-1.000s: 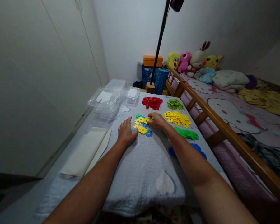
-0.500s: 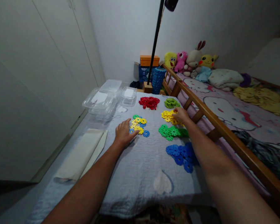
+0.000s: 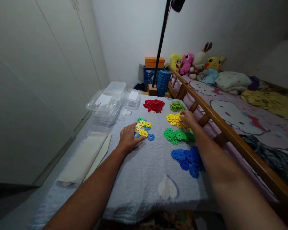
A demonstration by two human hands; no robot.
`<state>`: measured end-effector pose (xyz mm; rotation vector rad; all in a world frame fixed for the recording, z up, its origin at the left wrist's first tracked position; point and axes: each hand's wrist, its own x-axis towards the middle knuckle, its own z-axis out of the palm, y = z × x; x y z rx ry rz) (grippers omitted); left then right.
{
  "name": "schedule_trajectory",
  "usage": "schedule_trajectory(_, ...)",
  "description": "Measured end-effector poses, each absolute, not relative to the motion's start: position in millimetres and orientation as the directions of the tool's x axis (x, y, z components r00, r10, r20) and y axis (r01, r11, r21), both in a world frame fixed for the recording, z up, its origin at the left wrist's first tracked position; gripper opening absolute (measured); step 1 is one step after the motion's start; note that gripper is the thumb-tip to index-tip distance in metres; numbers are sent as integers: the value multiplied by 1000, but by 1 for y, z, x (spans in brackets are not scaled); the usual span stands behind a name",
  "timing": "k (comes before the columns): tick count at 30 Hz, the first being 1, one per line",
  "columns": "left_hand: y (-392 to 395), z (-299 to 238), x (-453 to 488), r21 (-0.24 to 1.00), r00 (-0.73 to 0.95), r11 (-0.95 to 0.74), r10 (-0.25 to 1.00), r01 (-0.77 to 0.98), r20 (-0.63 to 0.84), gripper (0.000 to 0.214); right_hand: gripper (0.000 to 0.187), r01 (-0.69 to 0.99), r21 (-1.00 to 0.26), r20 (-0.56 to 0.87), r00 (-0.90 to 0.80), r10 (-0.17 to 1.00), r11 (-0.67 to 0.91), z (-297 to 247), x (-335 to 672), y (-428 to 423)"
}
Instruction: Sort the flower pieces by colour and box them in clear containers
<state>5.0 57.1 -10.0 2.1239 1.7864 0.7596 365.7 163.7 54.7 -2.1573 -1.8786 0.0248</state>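
Note:
My left hand (image 3: 129,137) lies flat with fingers stretched out, its fingertips touching a small mixed pile (image 3: 143,127) of yellow, blue and green flower-shaped discs. My right hand (image 3: 188,117) rests on the yellow pile (image 3: 174,119), fingers curled; what they hold, if anything, is hidden. Sorted piles lie on the quilted cloth (image 3: 146,169): red (image 3: 154,105), light green (image 3: 176,106), dark green (image 3: 176,135) and blue (image 3: 186,158).
Clear plastic containers (image 3: 105,103) stand at the back left. A folded cream cloth (image 3: 87,156) lies at the left. A wooden bed rail (image 3: 220,127) runs along the right. A black pole (image 3: 161,44) on a wooden block rises behind the piles.
My right hand went from the mixed pile across to the yellow pile, and has hardly moved in the last half second. The left hand stayed at the mixed pile.

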Motion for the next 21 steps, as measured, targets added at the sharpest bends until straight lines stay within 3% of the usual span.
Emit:
schedule_trajectory(5,55,-6,6,502,119,-205,973,841,199,87,28,967,-240,201,-35,979,83,63,314,161)
schedule_trajectory(11,53,-3,5,490,148,-228,969,841,196,91,27,874,-283,62,-395,917,396,49,219,143)
schedule_trajectory(17,50,1,6,500,138,-209,975,840,176,90,34,917,-170,10,-364,931,360,28,181,138)
schedule_trajectory(21,49,2,6,501,143,-219,972,837,185,89,33,930,-165,-5,-334,943,328,22,181,139)
